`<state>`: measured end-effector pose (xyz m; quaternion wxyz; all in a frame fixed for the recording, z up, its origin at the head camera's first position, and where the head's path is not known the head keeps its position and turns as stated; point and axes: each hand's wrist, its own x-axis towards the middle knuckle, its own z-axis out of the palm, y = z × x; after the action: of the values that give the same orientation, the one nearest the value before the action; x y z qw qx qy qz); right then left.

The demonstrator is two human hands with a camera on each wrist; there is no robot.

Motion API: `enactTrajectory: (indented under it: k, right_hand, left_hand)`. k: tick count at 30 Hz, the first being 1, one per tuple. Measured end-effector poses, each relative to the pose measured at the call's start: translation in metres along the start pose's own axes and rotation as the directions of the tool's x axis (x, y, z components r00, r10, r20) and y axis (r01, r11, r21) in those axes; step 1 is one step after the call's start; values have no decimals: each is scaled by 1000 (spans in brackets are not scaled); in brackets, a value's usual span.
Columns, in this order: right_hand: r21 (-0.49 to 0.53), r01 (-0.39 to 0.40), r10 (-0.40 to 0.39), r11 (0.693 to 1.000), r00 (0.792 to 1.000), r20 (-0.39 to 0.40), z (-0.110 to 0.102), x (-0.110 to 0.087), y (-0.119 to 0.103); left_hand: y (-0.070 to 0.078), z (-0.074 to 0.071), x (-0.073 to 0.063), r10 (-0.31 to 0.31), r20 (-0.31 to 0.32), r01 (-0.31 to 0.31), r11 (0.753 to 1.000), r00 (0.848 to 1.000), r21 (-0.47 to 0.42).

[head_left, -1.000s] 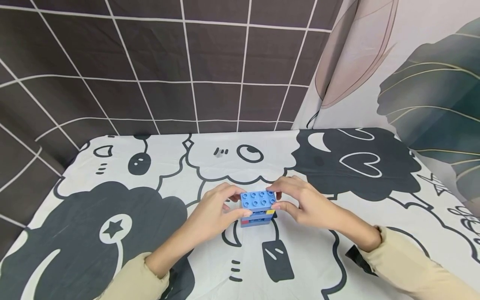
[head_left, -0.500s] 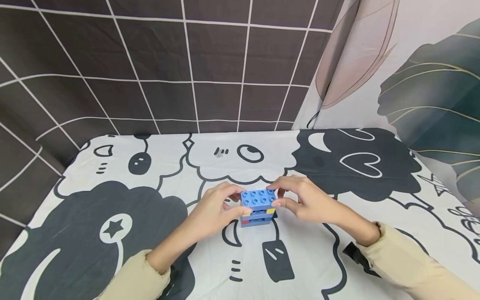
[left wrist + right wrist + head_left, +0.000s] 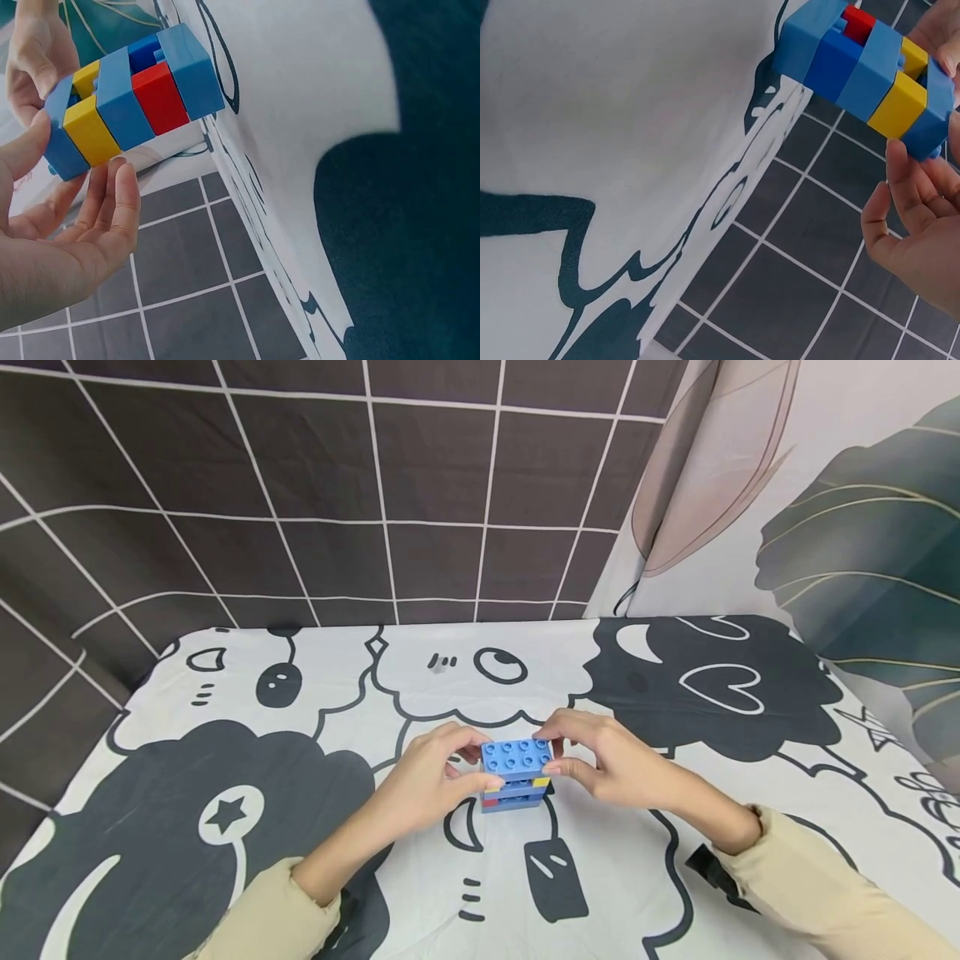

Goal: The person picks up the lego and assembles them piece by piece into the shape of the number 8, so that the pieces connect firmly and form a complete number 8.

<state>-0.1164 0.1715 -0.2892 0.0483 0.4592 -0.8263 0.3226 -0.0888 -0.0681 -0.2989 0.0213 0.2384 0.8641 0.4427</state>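
A toy building-brick stack stands on the patterned cloth between the two hands. Its top is a long light-blue brick (image 3: 517, 758) with rows of studs. Below it come yellow bricks (image 3: 90, 131) at both ends, then another long light-blue brick (image 3: 124, 97). Under that sit a red brick (image 3: 160, 99) and a dark-blue brick (image 3: 832, 65), on a light-blue base brick (image 3: 806, 41). My left hand (image 3: 429, 778) pinches the left end of the top brick between thumb and fingers. At its right end, my right hand (image 3: 615, 762) pinches the same brick.
A white cloth with dark cartoon shapes (image 3: 558, 881) covers the table. Behind it hangs a dark grid-patterned sheet (image 3: 435, 460). A leaf-print curtain (image 3: 862, 527) is at the right. Dark straps (image 3: 720, 875) show below the right sleeve.
The right hand and its wrist have shifted very slightly around the top brick's right end. A bit of yellow now shows by the left thumb. The stack stays in place.
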Motion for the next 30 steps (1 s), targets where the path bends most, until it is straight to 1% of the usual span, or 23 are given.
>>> enactTrajectory:
  k: [4, 8, 14, 19, 23, 27, 30]
  right_hand:
    - [-13, 18, -18, 1000, 1000, -4, 0, 0, 0]
    - [-3, 12, -12, 1000, 1000, 0, 0, -1, 1]
    - [24, -33, 33, 999, 999, 6, -2, -1, 2]
    - [42, -85, 85, 996, 996, 10, -2, 0, 1]
    - [64, -111, 111, 992, 994, 7, -1, -1, 1]
    - [86, -117, 118, 989, 993, -9, 0, -2, 1]
    - [104, -131, 135, 986, 990, -31, 2, -1, 2]
  left_hand:
    - [0, 0, 0, 1, 2, -1, 1000, 1000, -13]
    - [0, 0, 0, 7, 1, -7, 1000, 1000, -15]
    - [0, 0, 0, 8, 1, -8, 1000, 1000, -3]
    - [1, -1, 0, -1, -2, 1, 1000, 1000, 4]
    - [2, -1, 0, -12, -1, 12, 1000, 1000, 7]
    - [2, -1, 2, -34, -3, 34, 999, 999, 8]
    - [2, 0, 4, -60, -22, 60, 998, 998, 3]
